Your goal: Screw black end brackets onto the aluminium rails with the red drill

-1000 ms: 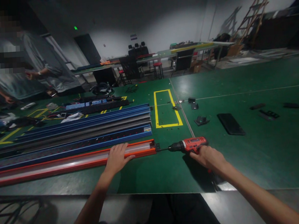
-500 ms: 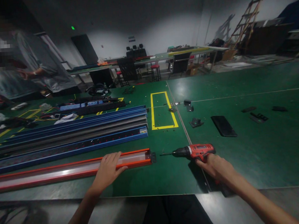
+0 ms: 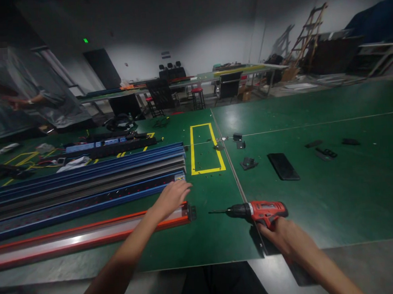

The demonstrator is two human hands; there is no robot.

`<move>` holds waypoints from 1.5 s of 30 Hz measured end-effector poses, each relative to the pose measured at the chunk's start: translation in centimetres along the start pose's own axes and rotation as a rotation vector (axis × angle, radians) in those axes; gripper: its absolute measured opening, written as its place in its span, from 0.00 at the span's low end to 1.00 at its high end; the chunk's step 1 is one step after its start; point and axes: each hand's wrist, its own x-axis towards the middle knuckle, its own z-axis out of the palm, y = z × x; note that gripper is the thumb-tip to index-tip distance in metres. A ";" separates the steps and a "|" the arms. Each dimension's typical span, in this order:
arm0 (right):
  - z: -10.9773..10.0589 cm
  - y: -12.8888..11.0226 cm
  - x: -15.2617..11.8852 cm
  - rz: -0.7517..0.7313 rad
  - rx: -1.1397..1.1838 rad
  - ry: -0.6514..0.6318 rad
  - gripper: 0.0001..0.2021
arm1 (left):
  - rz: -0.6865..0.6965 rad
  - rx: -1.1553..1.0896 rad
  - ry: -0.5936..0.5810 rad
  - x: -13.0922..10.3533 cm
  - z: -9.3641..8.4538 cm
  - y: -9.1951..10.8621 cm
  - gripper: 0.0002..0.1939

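Observation:
My right hand [image 3: 287,237] is wrapped round the grip of a red and black cordless drill [image 3: 268,209], its long thin bit pointing left. My left hand [image 3: 173,197] reaches over the right end of an orange-red channel rail [image 3: 121,230], fingers stretched forward and holding nothing. Whether it touches the rail cannot be made out. A black end piece [image 3: 193,213] sits at that rail's right end, a short way left of the bit tip. Just beyond my left fingers lies the end of a blue rail [image 3: 135,187] with a dark strip inside.
Several blue and black rails [image 3: 157,154] lie on the green table [image 3: 346,200]. Beside a yellow tape rectangle [image 3: 208,169] are small screws. A black flat slab [image 3: 283,166] and small black parts [image 3: 248,163] lie to the right. Another person [image 3: 43,94] stands at far left.
My left hand has left its hold on the orange-red rail and moved forward and right, toward the yellow rectangle. My right hand still holds the drill. The view has shifted slightly.

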 end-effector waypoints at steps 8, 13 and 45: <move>1.1 1.5 -1.8 0.075 0.014 -0.024 0.27 | -0.015 0.131 -0.151 10.3 4.0 1.1 0.13; 1.2 2.2 -3.5 0.146 0.094 -0.027 0.26 | 0.013 0.086 -0.173 11.9 5.6 1.1 0.12; 0.3 1.9 -6.6 0.160 0.024 -0.286 0.09 | -0.988 -1.161 0.609 -9.0 8.2 18.5 0.23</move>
